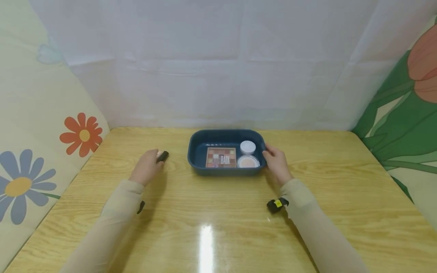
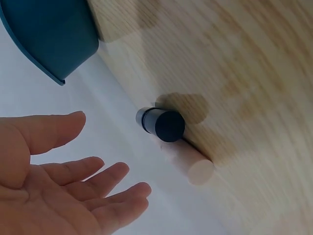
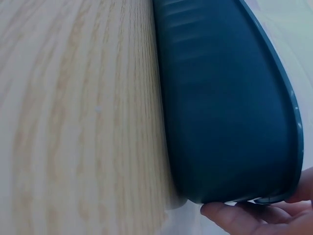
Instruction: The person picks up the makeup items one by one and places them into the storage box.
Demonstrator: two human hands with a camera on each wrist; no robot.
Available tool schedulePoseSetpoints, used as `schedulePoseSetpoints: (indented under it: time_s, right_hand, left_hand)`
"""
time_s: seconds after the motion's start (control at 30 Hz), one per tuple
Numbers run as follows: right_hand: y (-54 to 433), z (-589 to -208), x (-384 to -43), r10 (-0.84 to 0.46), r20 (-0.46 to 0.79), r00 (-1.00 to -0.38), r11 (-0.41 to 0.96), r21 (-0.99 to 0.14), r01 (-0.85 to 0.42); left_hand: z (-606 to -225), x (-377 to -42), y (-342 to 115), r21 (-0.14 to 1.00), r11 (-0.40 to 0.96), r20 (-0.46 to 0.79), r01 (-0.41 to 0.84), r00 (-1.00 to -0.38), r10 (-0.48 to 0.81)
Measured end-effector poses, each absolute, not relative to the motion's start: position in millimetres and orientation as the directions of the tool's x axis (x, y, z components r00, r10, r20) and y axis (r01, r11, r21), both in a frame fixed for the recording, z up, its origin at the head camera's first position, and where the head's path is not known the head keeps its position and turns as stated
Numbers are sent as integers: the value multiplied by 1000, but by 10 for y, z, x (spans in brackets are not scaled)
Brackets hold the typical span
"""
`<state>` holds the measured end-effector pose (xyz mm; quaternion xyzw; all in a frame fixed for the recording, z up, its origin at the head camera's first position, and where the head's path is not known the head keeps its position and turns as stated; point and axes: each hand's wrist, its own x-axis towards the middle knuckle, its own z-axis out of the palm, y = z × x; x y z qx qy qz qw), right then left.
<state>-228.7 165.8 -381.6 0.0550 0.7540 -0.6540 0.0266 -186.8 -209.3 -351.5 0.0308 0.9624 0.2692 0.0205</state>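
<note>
Left hand point(image 2: 66, 188): fingers loose, near a black tube point(image 2: 169, 125) and pale tube point(image 2: 191, 164)
Right hand point(image 1: 278, 163): gripping the tray's point(image 1: 225, 171) end
Tray: palette point(image 1: 221, 157), white jar point(image 1: 247, 147), round compact point(image 1: 248, 162)

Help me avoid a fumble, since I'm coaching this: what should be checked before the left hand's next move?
1. Left hand free: ok, it holds nothing.
2. Black cylinder and pale pink cylinder near that hand: ok, just beyond the fingertips.
3. Whether those two are joined: cannot tell.
4. Tray steadied: ok, the right hand grips its right end.
5. Bare space in the tray: ok, at the left; the palette, white-topped jar and round case sit toward the middle and right.
6. Cylinders in the tray: not ok, both are outside.
</note>
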Motion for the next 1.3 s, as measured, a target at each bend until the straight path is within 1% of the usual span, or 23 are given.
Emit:
schedulePoseSetpoints:
  time_s: [0.17, 0.43, 0.67, 0.87, 1.07, 1.3]
  right_hand:
    - [1654, -3814, -2276, 51, -99, -994, 150, -983, 106]
    - [1658, -3816, -2279, 44, -94, -995, 136, -986, 100]
    - [1660, -3821, -2277, 36, -101, -994, 125, -987, 104]
    - [1660, -3818, -2273, 39, -108, -993, 117, -987, 111]
    - [1665, -3823, -2283, 45, -112, -993, 153, -981, 117]
    - [1672, -3836, -2299, 42, -123, -992, 153, -980, 128]
  left_hand:
    - [-3541, -1901, -2131, 508, 861, -51, 23, -997, 57]
    - [-3564, -1934, -2199, 461, 887, -89, -12, -995, 34]
    - [-3568, -1966, -2220, 446, 894, -141, -42, -990, 24]
    - [-3588, -2019, -2253, 437, 898, -136, -52, -991, 8]
    - [-3652, -2079, -2314, 408, 910, -149, -72, -989, -11]
    - [-3689, -2111, -2348, 391, 920, -134, -31, -991, 24]
